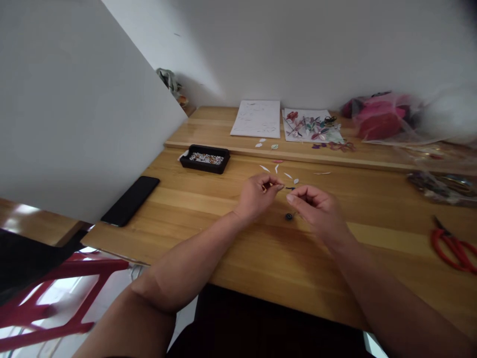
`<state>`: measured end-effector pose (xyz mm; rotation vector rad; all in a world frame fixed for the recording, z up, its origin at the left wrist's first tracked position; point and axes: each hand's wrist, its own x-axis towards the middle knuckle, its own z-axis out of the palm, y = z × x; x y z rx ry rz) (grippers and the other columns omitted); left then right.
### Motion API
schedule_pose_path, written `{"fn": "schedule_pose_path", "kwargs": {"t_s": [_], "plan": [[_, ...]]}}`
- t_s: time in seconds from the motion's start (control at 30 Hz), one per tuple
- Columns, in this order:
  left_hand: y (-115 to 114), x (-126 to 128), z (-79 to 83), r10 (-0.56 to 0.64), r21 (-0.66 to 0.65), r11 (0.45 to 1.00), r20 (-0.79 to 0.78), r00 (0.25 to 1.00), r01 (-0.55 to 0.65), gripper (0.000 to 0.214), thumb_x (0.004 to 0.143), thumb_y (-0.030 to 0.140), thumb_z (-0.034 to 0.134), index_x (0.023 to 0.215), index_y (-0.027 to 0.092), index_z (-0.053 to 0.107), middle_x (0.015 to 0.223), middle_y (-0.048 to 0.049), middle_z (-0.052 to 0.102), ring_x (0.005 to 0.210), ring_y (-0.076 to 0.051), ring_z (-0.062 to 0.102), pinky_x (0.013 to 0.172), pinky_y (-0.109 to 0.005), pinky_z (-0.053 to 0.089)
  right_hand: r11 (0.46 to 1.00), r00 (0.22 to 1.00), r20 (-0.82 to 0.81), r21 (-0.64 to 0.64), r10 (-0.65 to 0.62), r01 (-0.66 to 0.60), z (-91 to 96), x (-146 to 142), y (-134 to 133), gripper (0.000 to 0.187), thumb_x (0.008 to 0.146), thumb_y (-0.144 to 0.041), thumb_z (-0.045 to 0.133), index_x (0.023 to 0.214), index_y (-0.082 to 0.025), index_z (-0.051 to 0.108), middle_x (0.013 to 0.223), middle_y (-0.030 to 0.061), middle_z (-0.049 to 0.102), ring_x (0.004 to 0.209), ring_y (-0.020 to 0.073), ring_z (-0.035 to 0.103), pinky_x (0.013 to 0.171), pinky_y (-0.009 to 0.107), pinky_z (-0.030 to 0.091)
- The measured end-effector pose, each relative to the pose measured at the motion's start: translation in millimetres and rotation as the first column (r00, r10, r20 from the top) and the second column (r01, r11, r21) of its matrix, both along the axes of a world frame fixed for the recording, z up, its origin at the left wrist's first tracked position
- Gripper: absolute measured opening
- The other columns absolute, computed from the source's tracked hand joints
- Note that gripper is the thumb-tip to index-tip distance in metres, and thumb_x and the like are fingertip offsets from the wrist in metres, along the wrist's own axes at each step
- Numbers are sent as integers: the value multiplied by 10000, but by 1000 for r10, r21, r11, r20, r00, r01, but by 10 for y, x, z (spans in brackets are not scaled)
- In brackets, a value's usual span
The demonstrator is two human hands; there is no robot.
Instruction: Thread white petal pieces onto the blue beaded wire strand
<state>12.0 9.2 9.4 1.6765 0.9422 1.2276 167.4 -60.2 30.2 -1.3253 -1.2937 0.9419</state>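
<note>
Over the middle of the table, my left hand (259, 195) is closed in a pinch, thumb against forefinger. What it holds is too small to make out. Just to its right, my right hand (315, 206) also pinches, its fingertips facing the left ones with a small gap between. A short, thin dark piece (289, 188) shows in that gap; I cannot tell which hand holds it. Below the fingertips is a small dark spool (288, 217), with a fine strand apparently leading toward my right hand. Several small white leaf-shaped pieces (288, 175) and a pink one (278, 161) lie beyond my hands.
A black tray (204, 166) of beads sits left, near a black phone (130, 201). Red-handled scissors (452, 246) lie right. On the raised back ledge are white paper (257, 119), colourful leaf and flower pieces (313, 127) and a pink bundle (382, 117) under netting.
</note>
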Motion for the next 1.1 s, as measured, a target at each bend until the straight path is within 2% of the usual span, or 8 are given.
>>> {"fn": "schedule_pose_path", "kwargs": {"t_s": [0.13,0.3,0.57,0.9,1.1], "plan": [[-39,-11,33,-105,58,992,-71,992,109,75,844,231,703,801,175,729,810,-37,747,731,-127,624,711,-273,479,985,990,77,138,-119,107,23,57,23,125,822,-329,740,758,-229,701,635,-20,571,580,114,447,543,270,354],[-91,-5,95,-184,-45,982,-61,981,181,125,842,285,708,806,165,722,811,-45,742,724,-127,614,718,-276,494,972,981,82,168,-177,161,-19,96,67,119,841,-336,723,784,-235,698,645,-21,576,579,123,457,554,279,370],[-129,13,109,-223,-171,959,40,974,227,161,823,304,725,815,144,711,820,-45,727,736,-118,612,735,-268,498,950,957,207,277,-203,142,-53,65,34,113,911,-323,673,839,-237,686,713,-14,621,636,134,517,605,290,397],[-93,-31,132,-269,-115,960,-102,958,257,167,834,311,679,850,149,716,805,-39,720,664,-106,551,635,-247,446,931,922,321,354,-216,95,-53,93,28,84,923,-305,669,865,-249,692,755,-6,671,655,146,557,621,298,426],[-70,-63,132,-302,-151,948,-137,943,281,180,826,312,663,859,149,732,794,-39,727,665,-108,566,636,-248,439,911,874,428,412,-230,38,-42,99,13,78,941,-291,650,880,-267,694,806,8,706,678,161,597,658,322,463]]}}
